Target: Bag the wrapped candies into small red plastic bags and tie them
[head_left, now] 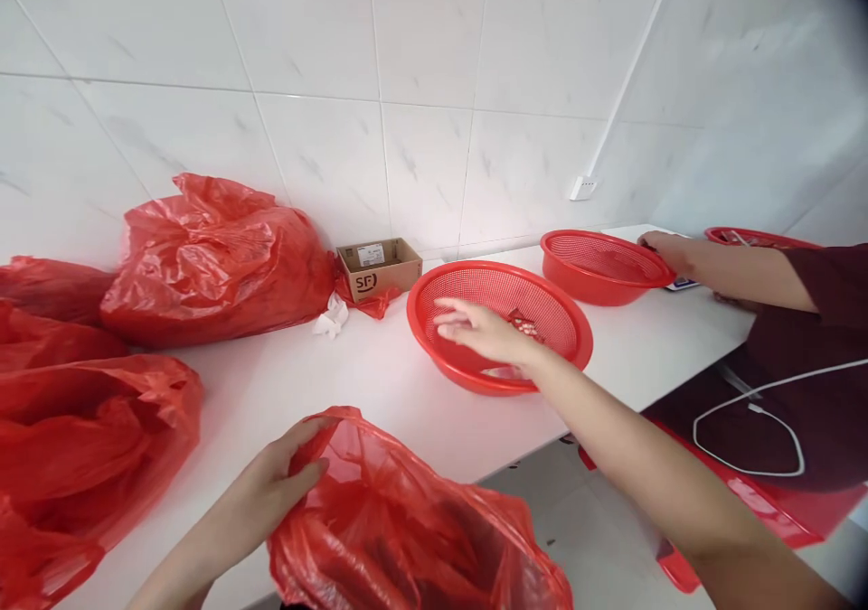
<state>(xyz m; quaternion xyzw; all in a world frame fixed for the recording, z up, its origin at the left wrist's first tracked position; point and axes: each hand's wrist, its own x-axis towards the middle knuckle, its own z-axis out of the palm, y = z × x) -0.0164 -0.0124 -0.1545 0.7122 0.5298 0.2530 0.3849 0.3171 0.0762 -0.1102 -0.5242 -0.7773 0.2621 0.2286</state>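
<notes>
My left hand grips the upper rim of a red plastic bag at the near edge of the white table, holding its mouth open. My right hand reaches over a red mesh basket, fingers spread and blurred, holding nothing that I can see. A small red item lies inside the basket just beyond the fingers.
Full red bags sit at the left and back left. A small cardboard box stands by the tiled wall. A second red basket lies at the back right, where another person's hand and dark sleeve reach in.
</notes>
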